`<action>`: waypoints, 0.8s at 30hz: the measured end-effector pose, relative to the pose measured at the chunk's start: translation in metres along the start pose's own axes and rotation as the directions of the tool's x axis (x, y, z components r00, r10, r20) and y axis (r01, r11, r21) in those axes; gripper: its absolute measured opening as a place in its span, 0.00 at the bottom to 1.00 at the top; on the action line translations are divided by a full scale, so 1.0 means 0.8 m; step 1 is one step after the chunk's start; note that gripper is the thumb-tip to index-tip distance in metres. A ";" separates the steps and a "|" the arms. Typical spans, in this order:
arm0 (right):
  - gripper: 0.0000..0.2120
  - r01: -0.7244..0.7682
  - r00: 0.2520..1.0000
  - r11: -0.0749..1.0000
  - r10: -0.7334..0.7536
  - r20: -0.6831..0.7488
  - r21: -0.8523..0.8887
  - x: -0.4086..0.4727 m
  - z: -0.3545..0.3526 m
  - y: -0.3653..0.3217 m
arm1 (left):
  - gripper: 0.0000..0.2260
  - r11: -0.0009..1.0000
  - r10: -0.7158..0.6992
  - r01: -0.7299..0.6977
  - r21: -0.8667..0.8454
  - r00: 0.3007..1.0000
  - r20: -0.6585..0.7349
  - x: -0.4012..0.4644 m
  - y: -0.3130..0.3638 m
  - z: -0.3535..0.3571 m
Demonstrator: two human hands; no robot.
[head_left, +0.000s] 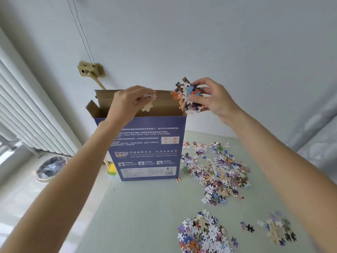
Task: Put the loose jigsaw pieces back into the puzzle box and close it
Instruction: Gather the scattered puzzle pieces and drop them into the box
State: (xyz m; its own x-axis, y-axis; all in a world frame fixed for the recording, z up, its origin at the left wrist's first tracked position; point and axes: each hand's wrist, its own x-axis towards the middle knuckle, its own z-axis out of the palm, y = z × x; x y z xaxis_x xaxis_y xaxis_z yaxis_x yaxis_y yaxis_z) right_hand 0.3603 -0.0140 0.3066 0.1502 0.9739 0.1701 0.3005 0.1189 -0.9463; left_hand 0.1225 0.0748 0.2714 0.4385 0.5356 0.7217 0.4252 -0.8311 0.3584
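Your left fingers (140, 99) pinch a few pieces (148, 102) above the open box (149, 143); your right hand (211, 97) grips a clump (187, 95) at its top right corner. The box stands upright on the table (145, 207), flaps up, loose piles (217, 172) to its right.

We cannot see inside the upright blue cardboard puzzle box (147, 143); its small white print is unreadable. The heap of loose jigsaw pieces (202, 236) at the tabletop's near edge is cropped.
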 end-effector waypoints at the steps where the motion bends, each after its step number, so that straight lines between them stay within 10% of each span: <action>1: 0.15 0.007 1.000 1.000 -0.007 0.007 -0.008 0.011 0.004 -0.003 | 0.07 0.998 0.043 -0.046 0.036 0.997 0.069 -0.004 -0.012 0.000; 6: 0.14 0.191 0.982 0.921 -0.184 0.053 -0.339 0.051 0.030 -0.006 | 0.07 0.987 -0.116 0.075 0.142 0.945 0.306 -0.015 -0.046 -0.004; 14: 0.11 0.536 0.844 0.431 -0.308 0.440 -0.726 0.057 0.075 0.012 | 0.08 0.948 -0.302 0.209 0.240 0.830 0.469 0.003 -0.053 -0.014; 24: 0.12 0.591 0.805 0.471 -0.288 0.519 -0.655 0.062 0.096 0.023 | 0.04 0.959 -0.269 0.205 0.194 0.877 0.398 -0.032 -0.044 -0.026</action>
State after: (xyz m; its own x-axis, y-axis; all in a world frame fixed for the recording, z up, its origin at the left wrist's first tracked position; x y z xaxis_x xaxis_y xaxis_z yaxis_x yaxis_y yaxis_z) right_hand 0.3010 0.0515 0.2769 -0.4542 0.8501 0.2665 0.8475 0.5045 -0.1648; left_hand 0.0797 0.0871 0.2528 0.5856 0.7526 0.3011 0.6519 -0.6580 0.3770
